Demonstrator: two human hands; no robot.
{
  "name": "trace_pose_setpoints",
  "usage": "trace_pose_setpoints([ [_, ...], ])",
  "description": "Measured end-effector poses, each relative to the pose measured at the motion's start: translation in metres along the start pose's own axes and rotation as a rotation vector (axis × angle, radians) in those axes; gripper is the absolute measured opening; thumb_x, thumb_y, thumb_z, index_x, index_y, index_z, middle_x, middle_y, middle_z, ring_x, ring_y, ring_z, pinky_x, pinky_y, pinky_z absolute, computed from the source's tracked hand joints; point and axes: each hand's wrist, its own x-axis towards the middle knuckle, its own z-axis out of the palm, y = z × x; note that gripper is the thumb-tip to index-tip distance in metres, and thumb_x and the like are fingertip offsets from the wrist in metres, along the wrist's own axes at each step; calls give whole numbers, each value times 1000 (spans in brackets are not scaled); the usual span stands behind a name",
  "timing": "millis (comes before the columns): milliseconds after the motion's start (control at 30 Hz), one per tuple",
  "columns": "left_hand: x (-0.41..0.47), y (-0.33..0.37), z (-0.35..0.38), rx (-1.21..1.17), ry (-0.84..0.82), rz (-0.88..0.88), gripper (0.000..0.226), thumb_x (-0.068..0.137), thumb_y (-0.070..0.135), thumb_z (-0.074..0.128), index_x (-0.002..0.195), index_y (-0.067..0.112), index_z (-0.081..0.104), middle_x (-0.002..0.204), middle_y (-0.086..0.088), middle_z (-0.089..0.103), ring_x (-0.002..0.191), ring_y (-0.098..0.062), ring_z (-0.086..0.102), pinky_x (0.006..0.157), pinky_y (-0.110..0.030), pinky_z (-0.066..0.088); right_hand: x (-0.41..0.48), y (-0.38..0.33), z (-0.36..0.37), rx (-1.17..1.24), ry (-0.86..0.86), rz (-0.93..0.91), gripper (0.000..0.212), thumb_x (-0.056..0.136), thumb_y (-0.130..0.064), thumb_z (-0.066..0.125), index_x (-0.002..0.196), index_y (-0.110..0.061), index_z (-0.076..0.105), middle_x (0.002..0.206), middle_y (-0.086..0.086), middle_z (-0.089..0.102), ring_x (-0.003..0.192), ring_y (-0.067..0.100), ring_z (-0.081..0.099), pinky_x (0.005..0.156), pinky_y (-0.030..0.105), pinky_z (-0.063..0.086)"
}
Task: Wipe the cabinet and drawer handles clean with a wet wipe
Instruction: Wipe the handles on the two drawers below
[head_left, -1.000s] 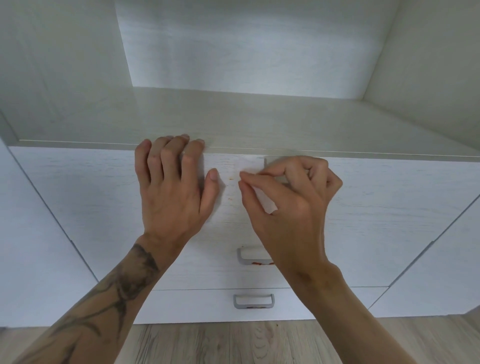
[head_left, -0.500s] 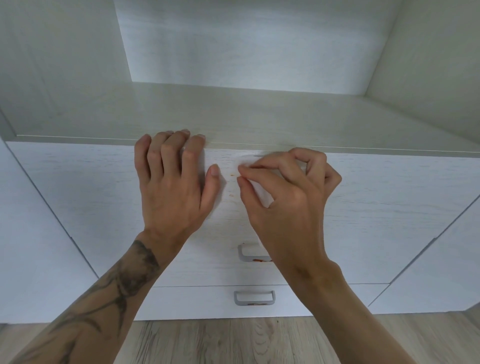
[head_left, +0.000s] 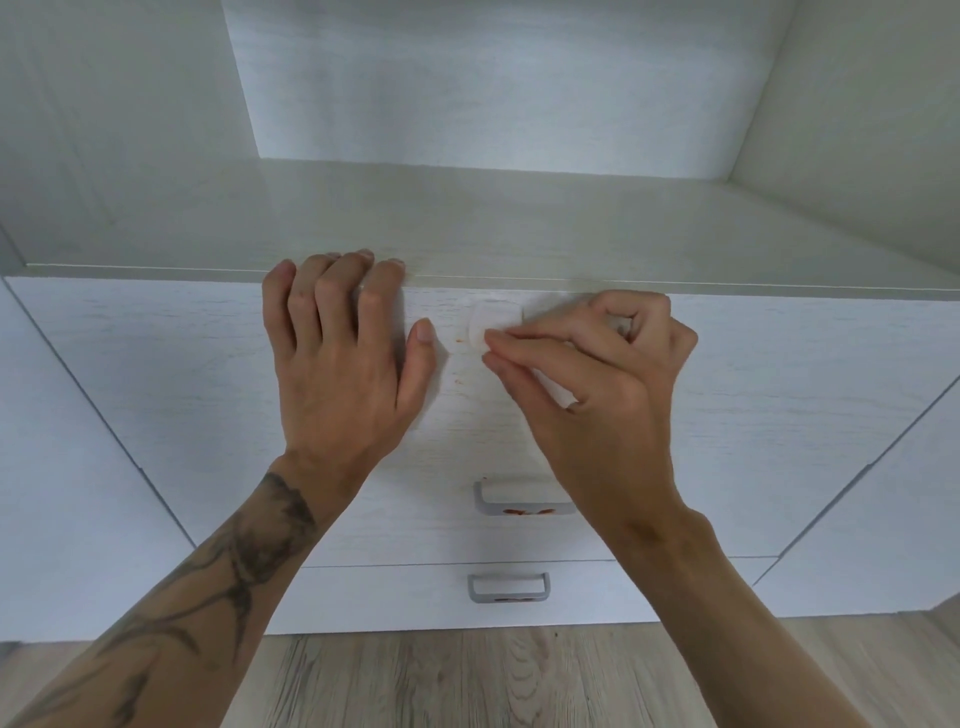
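1. While the left hand (head_left: 343, 364) lies flat on the white drawer front (head_left: 156, 353), its fingers are straight, their tips reach the top edge, and it holds nothing.
2. The right hand (head_left: 597, 384) pinches a white wipe (head_left: 491, 325) between its thumb and curled fingers. It presses the wipe to the same front just under the top edge, near the left thumb.
3. Small red specks (head_left: 459, 341) dot the front between the two hands.
4. Further down, a grey handle (head_left: 522, 501) carries red smears, and the right wrist hides its right end.
5. Below it, the bottom handle (head_left: 508, 587) also shows a red mark, just above the wooden floor (head_left: 467, 675).
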Motion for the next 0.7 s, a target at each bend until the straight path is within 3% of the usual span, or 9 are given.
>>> trace_pose_setpoints([
  [233,1,0,-1,5,-12,2,42,109,37,39,133,6,54,128,-23,60,125,-38,48,121,-54,26,-12,50,-46,-17,-29,36,8,96,-29,79,103,-27,82,110,-20,73,110,24,47,81,57,41],
  [333,1,0,-4,2,-22,2,42,110,37,40,134,6,53,130,-23,59,126,-39,48,122,-55,26,-16,57,-54,-6,-19,71,10,96,-26,79,106,-25,81,111,-18,73,111,17,43,78,58,44],
  [500,-1,0,-12,1,-75,3,44,111,37,39,139,5,53,137,-23,56,134,-41,48,127,-54,21,-32,57,-56,-42,33,284,11,94,-24,80,105,-25,80,101,-22,70,108,20,47,86,57,43],
  [600,-5,1,-17,-16,-107,-12,50,112,36,37,152,6,44,152,-22,48,149,-41,37,132,-51,11,-51,50,-59,-19,1,413,13,93,-25,80,105,-31,77,100,-34,63,105,11,47,88,53,46],
  [700,-14,6,-23,-58,-136,-48,57,114,34,35,166,11,29,169,-21,29,161,-40,20,134,-49,5,-69,41,-62,17,-20,489,16,93,-27,79,105,-38,73,99,-31,65,101,3,48,86,52,48],
])
